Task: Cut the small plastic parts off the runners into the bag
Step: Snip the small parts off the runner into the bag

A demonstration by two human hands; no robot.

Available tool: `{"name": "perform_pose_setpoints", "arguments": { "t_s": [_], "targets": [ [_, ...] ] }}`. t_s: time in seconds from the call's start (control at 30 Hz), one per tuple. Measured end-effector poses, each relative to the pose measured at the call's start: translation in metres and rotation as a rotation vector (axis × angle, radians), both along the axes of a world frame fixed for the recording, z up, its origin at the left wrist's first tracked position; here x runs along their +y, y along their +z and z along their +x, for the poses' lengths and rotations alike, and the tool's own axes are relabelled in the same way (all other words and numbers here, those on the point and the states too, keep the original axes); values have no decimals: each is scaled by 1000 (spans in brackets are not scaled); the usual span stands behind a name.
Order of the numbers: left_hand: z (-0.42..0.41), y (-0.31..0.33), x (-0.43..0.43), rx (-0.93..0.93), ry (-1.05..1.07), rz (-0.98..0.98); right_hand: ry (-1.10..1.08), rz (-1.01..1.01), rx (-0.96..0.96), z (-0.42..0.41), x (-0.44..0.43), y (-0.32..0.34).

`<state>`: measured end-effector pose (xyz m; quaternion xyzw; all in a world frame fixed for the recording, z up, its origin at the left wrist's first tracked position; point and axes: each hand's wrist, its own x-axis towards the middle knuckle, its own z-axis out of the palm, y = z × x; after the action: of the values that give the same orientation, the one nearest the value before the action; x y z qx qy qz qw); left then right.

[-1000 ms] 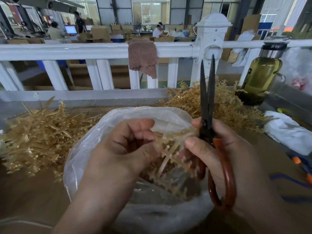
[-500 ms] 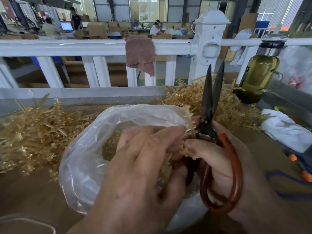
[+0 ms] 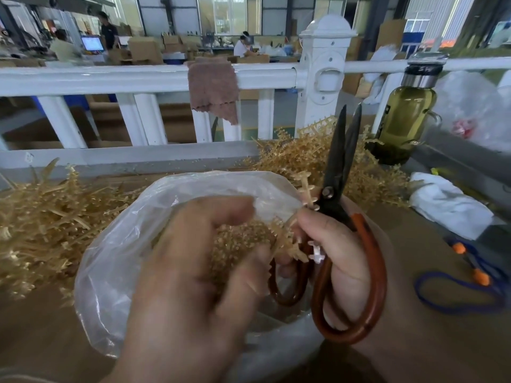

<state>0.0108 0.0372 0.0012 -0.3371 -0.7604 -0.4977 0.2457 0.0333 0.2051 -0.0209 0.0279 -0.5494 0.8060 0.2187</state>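
Factory tabletop [image 3: 41, 327], near edge: bag [image 3: 116, 258] | right hand [image 3: 340, 244] grips scissors [image 3: 331, 205], runner [image 3: 305, 189] | left hand [image 3: 188, 272] blurred, grip unclear | risk: runner over rim, parts [image 3: 237, 241] spill

The left hand [image 3: 193, 272] is blurred, fingers loosely bent, its hold unclear. The right hand [image 3: 340, 250] grips the scissors [image 3: 336, 172], wrist low.

Place: a factory work hall.
Hall: tall windows [image 3: 229, 15] across the back.
Stock: cardboard boxes [image 3: 145, 51] stacked around the floor.
Stations: people [image 3: 242, 48] working at benches, one standing beside a lit monitor [image 3: 92, 43].
Bench: heaps of tan plastic runners [image 3: 49, 217] against a white railing [image 3: 110, 78].
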Motion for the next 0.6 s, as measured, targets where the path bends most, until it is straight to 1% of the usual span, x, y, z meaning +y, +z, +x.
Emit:
{"name": "perform_pose_setpoints", "arguments": {
  "t_s": [0.07,0.1,0.13,0.2,0.23,0.27,0.3,0.37,0.43,0.53,0.6],
  "targets": [
    [-3,0,0,-345,-14,264,11,-41,71,2,0,2],
    [-9,-2,-1,-506,-34,285,9,-40,101,1,1,3],
    [-12,-2,-1,-666,-94,254,9,-31,124,1,2,3],
    [-14,-1,0,-938,-291,179,19,7,150,2,3,7],
    [-13,1,0,-1020,-383,164,25,26,157,3,3,7],
    [-13,0,0,-1065,-439,176,22,55,160,4,3,8],
    [-13,-1,0,-1087,-451,187,2,94,161,5,5,8],
    [-16,-4,-1,-1111,-446,268,-88,208,147,5,6,10],
    [-18,-2,-2,-1112,-452,349,-146,266,110,4,7,11],
    [-18,3,-2,-1104,-517,441,-87,179,100,2,8,11],
    [-17,4,-2,-1092,-533,447,-70,130,94,-1,9,11]
  ]
}}
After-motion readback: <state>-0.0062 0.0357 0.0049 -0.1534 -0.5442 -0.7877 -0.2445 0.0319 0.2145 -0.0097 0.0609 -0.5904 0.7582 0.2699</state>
